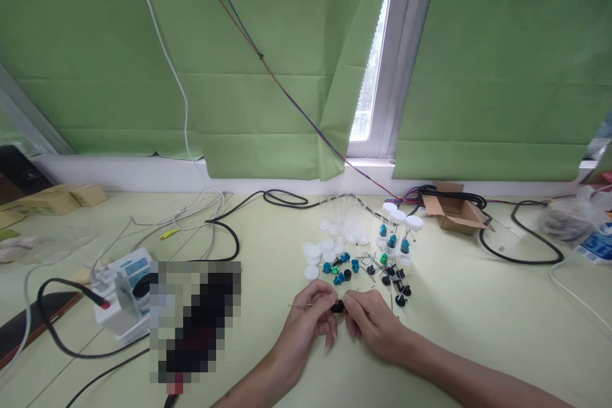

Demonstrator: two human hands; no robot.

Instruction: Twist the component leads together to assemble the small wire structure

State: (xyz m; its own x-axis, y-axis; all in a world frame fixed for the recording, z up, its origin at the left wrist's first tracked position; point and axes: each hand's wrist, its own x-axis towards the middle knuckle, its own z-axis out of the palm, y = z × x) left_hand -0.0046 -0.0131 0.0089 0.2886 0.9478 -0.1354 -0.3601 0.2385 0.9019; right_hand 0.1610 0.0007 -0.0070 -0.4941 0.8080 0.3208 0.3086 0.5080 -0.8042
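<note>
At the lower centre of the frame, a black part is pinched between the fingers of the left hand and the right hand. A thin rod is seen jutting leftward from the left hand. Just above, white caps, blue parts and black discs are scattered.
</note>
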